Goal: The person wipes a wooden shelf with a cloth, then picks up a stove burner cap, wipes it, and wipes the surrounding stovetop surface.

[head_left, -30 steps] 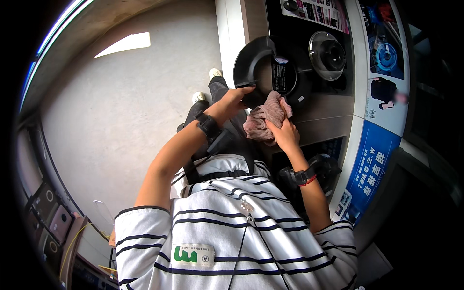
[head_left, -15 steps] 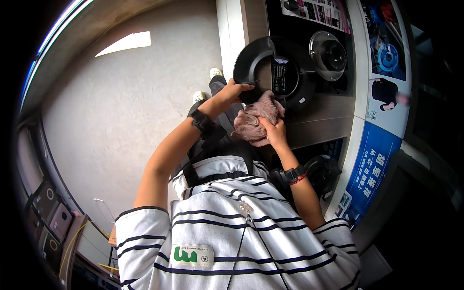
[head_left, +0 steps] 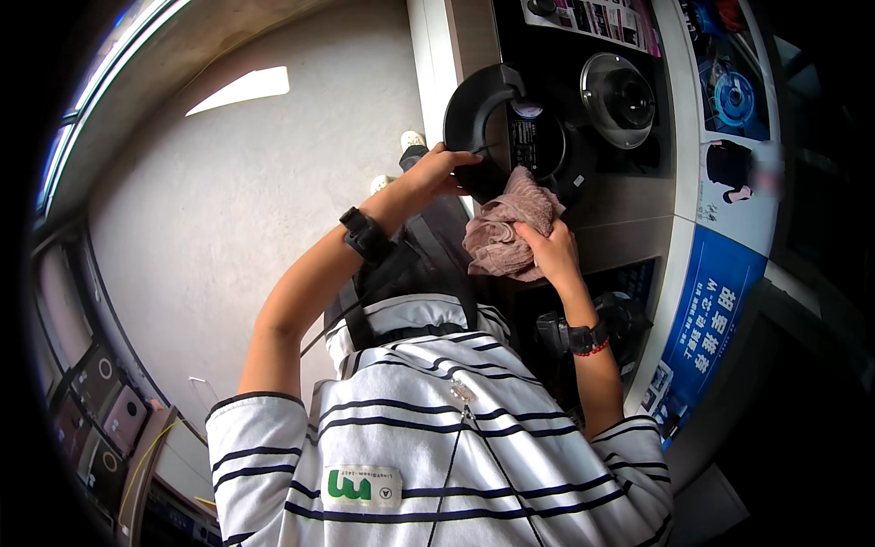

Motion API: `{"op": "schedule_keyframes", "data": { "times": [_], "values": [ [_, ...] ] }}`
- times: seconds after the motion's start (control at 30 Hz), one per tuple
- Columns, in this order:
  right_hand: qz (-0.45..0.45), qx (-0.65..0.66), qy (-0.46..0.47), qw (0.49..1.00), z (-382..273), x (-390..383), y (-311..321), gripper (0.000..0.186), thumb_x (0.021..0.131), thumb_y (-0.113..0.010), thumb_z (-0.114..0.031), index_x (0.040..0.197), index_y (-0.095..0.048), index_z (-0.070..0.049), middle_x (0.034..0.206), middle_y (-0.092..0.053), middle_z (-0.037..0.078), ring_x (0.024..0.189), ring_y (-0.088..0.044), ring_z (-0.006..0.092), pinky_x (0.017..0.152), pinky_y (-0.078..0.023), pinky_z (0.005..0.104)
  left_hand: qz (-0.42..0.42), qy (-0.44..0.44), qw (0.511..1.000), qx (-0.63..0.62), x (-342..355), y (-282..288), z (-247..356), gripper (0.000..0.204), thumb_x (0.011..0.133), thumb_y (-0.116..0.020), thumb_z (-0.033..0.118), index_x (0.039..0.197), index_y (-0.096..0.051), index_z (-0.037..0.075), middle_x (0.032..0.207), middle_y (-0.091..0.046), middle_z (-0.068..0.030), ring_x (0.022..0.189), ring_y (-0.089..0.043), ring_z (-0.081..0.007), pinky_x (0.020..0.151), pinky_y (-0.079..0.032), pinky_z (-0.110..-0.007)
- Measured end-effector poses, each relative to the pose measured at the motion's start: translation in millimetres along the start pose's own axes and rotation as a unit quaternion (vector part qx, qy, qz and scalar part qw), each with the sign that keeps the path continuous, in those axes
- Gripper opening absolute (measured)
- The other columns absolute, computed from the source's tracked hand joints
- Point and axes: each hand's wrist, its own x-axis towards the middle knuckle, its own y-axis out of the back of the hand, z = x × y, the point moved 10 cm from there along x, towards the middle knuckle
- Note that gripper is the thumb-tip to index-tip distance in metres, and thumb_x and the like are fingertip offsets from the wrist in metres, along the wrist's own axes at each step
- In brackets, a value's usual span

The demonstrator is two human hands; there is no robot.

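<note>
A black ring-shaped housing [head_left: 467, 114] sits at the counter's near side, tilted, its left part a broad curved arc. My left hand [head_left: 445, 171] grips its lower left edge, thumb on top and fingers underneath. Within the ring a dark label plate [head_left: 525, 144] shows. In my right hand [head_left: 552, 252] is a bunched pink towel [head_left: 512, 228], pinched under the thumb. The towel's upper tip lies against the ring's lower edge. Part of the ring is covered by the towel and my left fingers.
Right of the ring stands a round metal-rimmed burner [head_left: 618, 100] on a black panel. Printed sheets [head_left: 597, 23] lie at the far end. A blue sign [head_left: 706, 324] lines the right edge. Below the counter top are dark appliances [head_left: 629, 319]. Pale floor [head_left: 264, 191] stretches left.
My right hand and the towel have moved right along the ring's lower edge. The ring's left arc looks more tilted, with my left hand still on it.
</note>
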Motion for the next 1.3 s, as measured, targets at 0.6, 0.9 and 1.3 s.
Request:
{"op": "schedule_keyframes", "data": {
  "times": [0.6,0.9,1.3],
  "values": [
    [0.007,-0.084,0.03,0.996,-6.2,7.1,2.5,0.087,0.07,-0.061,-0.046,0.141,-0.021,-0.012,0.108,-0.058,0.026,0.102,-0.055,0.0409,0.088,-0.044,0.0395,0.029,-0.04,0.998,0.049,-0.5,-24.9,3.5,0.044,0.082,-0.058,0.015,0.119,-0.035,0.005,0.114,-0.051,-0.0139,0.102,-0.054,-0.0253,0.085,-0.046,-0.042],
    [-0.022,-0.094,-0.045,0.994,12.1,32.5,-5.9,0.091,0.069,-0.059,-0.05,0.141,-0.021,-0.009,0.116,-0.054,0.024,0.108,-0.052,0.0379,0.093,-0.04,0.0381,0.025,-0.005,1.0,-0.003,16.8,-11.6,-17.5,0.038,0.083,-0.055,0.01,0.117,-0.038,0.007,0.112,-0.052,-0.0129,0.098,-0.057,-0.0247,0.082,-0.048,-0.04],
    [-0.031,-0.047,-0.043,0.997,19.2,36.8,-19.1,0.066,0.067,-0.061,-0.05,0.101,-0.06,0.007,0.104,-0.059,0.027,0.101,-0.056,0.0378,0.09,-0.042,0.0383,0.048,0.004,0.999,0.013,5.5,-20.3,-7.5,0.042,0.084,-0.051,0.01,0.122,-0.036,0.007,0.113,-0.048,-0.0131,0.096,-0.055,-0.0236,0.078,-0.049,-0.036]
  ]
}}
